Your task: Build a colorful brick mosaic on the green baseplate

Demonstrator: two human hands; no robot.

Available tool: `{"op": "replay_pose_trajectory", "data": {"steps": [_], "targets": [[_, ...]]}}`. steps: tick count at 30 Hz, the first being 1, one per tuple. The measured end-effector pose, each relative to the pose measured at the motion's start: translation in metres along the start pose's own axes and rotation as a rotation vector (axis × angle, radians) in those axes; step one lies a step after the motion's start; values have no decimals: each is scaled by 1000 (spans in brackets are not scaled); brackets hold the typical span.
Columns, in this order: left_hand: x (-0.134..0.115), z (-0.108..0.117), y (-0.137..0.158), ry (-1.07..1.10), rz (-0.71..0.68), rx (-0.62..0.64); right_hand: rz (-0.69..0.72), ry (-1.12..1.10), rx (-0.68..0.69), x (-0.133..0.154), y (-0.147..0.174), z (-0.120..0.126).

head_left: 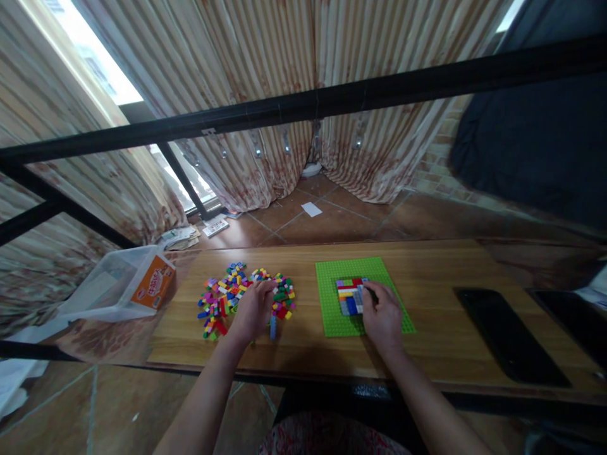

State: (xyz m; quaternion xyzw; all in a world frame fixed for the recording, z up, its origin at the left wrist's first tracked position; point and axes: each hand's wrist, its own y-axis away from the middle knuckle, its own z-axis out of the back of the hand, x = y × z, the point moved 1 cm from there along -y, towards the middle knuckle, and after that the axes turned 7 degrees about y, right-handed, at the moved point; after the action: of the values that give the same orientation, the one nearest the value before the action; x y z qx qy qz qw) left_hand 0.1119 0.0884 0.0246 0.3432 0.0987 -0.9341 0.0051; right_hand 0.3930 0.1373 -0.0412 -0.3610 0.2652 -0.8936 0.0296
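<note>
Brick-laying, apparently: left hand (255,309) over pile (228,292), left of centre; right hand (385,317) at block (350,304), right of centre; finger closure indiscernible. Next placement needs alignment.

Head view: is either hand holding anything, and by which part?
It cannot be told. The left hand is over the loose bricks; the right hand has its fingers at the right edge of the brick build. No gripped piece shows clearly.

bare left hand (255,308) hides part of loose multicoloured plastic bricks (232,294) | bare right hand (384,317) covers part of flat green studded baseplate (329,321) | rectangular orange label (152,282): print blurred | dark blue cloth (535,139) cut off right
</note>
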Motion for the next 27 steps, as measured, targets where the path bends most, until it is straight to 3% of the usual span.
{"op": "replay_pose_trajectory", "data": {"steps": [6, 11, 18, 27], "targets": [[-46, -47, 12, 700, 236, 10, -7, -18, -15, 0, 0, 0], [-68, -78, 12, 1016, 408, 19, -16, -42, -26, 2, -1, 1], [-78, -97, 18, 1145, 531, 53, -25, -71, -23, 3, -1, 2], [-80, -106, -7, 964, 515, 52, -55, -95, -10, 7, -3, 6]]}}
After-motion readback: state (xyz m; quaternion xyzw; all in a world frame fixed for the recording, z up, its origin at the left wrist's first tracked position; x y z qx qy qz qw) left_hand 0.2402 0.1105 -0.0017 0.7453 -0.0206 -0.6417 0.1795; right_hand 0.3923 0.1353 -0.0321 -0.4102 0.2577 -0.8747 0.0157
